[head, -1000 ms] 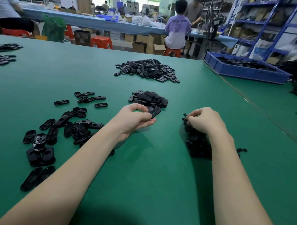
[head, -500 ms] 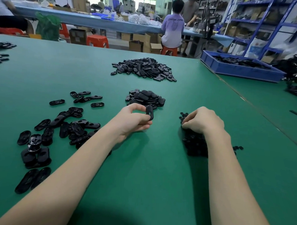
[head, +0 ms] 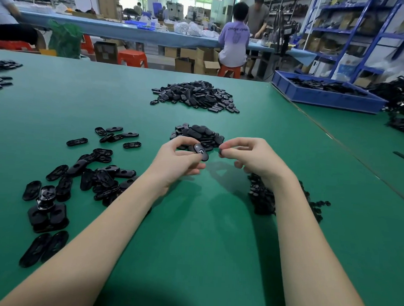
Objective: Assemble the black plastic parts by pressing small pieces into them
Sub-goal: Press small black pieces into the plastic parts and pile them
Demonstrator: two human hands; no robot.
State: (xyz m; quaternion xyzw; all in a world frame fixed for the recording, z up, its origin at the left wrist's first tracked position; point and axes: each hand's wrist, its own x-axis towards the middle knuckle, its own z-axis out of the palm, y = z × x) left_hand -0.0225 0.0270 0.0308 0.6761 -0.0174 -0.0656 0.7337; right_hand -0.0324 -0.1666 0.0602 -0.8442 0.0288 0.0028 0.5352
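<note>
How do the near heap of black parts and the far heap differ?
The far heap is broader and holds many more parts; the near heap is a small, tight mound. The near heap lies just beyond both hands, the left hand partly covering its front; the far heap lies well beyond them. Both are black oval pieces on the green table.

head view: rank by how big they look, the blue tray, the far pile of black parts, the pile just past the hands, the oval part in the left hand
1. blue tray
2. far pile
3. near pile
4. oval part in left hand
The tray and far pile are close; distance makes true sizes unsure.
</note>
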